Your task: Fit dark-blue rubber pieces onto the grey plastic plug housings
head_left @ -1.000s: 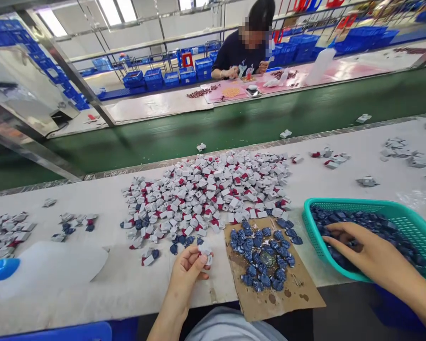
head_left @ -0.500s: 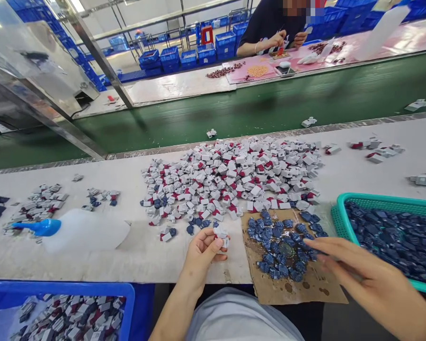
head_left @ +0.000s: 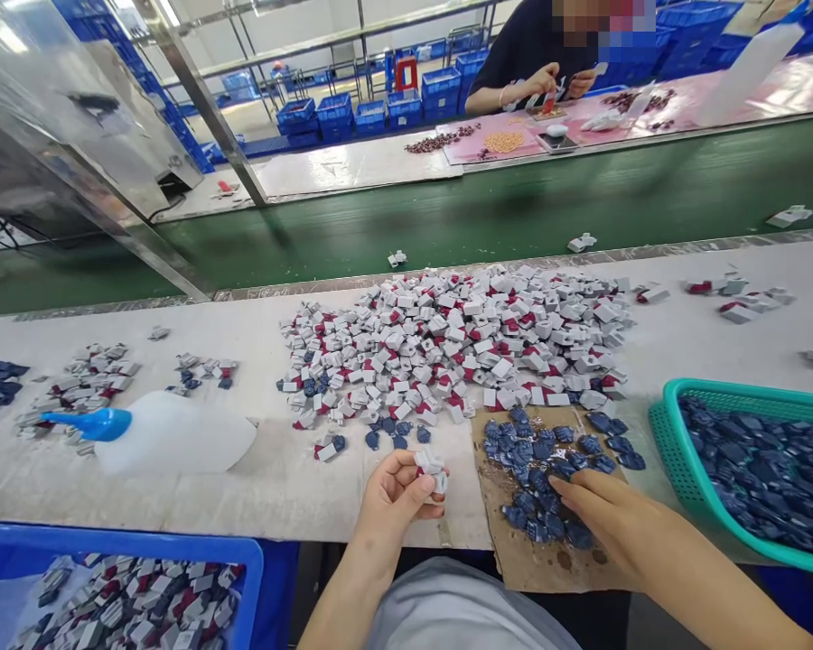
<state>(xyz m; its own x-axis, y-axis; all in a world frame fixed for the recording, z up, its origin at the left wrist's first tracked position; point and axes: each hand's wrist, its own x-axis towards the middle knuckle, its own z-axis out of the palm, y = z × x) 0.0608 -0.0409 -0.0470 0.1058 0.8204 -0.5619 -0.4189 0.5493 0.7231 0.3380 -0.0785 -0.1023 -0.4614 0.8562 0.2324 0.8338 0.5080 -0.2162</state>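
Note:
My left hand [head_left: 401, 492] is closed around a small white plastic piece [head_left: 431, 462] with a bit of dark red on it, held up above the table's front edge. My right hand [head_left: 606, 510] reaches down over a brown cardboard sheet [head_left: 548, 573], its fingers stretched out among small navy-blue plastic pieces [head_left: 525, 451]. Its thumb is largely hidden, and no piece shows clearly between the fingers. Behind both hands spreads a big heap of white and dark red pieces [head_left: 447, 343]. Several loose navy pieces [head_left: 399, 428] lie between that heap and my left hand.
A teal basket [head_left: 677, 460] of navy parts stands at right. To the left lies a white bottle [head_left: 176, 438] with a blue nozzle. A blue bin [head_left: 254, 564] of assembled pieces sits at lower left. Beyond the green belt [head_left: 352, 221], a person [head_left: 515, 63] works with both hands.
My right hand has moved left and down into the navy pieces on the cardboard. My left hand keeps its hold on the white and red piece. The whole view has shifted slightly.

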